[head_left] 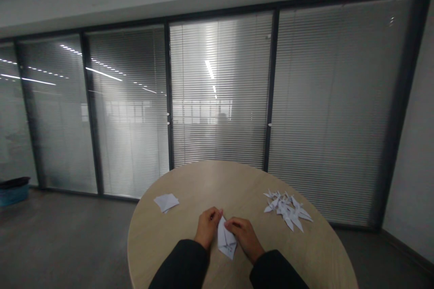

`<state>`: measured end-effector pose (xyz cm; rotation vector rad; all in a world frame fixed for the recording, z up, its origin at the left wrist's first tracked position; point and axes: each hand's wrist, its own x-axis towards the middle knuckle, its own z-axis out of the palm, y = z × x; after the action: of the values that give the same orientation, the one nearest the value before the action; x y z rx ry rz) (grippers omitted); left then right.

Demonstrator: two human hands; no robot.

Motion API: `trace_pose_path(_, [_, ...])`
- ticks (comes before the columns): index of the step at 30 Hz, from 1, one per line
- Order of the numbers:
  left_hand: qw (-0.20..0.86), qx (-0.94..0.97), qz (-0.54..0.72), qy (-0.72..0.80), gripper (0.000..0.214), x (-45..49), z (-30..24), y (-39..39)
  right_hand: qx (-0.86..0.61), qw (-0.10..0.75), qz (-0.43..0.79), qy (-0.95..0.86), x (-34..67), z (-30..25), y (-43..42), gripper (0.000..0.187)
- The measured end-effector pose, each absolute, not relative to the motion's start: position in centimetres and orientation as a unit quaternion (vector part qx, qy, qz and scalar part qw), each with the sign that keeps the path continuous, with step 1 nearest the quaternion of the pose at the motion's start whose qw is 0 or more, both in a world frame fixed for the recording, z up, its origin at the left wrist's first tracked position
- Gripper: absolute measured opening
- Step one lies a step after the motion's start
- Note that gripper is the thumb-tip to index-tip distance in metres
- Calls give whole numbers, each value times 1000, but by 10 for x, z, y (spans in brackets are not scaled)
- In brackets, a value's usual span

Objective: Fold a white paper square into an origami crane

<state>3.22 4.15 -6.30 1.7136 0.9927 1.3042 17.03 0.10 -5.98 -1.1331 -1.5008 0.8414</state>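
The folded sheet (226,240) lies at the lower centre of the frame, over the near part of the round desk (210,180), its narrow tip pointing up the frame and its wider end toward the bottom edge. The left hand (207,226) has its fingers pinching the sheet at that tip, while the right hand (246,234) has its fingers pinching the upper right edge; which layer each catches is too small to tell. To make this fold well, the left fingers should hold the tip steady so the layers cannot slide, and the right should line up the edge before pressing. A firm stroke from tip to wide end, with the desk as backing, would probably give the sharpest crease; thin paper skews or tears at the point if pulled hard. The flat papers (166,202) left of centre and the pointed paper figures (288,210) at lower right sit well apart, leaving both wrists room.
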Motion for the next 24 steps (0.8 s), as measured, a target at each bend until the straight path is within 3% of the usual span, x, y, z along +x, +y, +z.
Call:
trace_pose_path(6, [320,659,541,412,47,30,-62,41,-444,518,358,-638,169,-65,5,36])
trace_pose_path(11, [350,607,572,426,48,25,-64,49,-408,536,406,-617,171,-64,5,40])
trace_pose_path(15, [377,544,616,429,50,21,-65,53,-396,541,424,-609,170,-64,2,54])
trace_pose_path(20, [430,519,607,421,49,21,-70,56,-421,558,393,-597,172,-67,6,45])
trace_pose_path(24, [423,550,593,408,37,23,-76,59,-428,571,376,-591,177,-74,14,43])
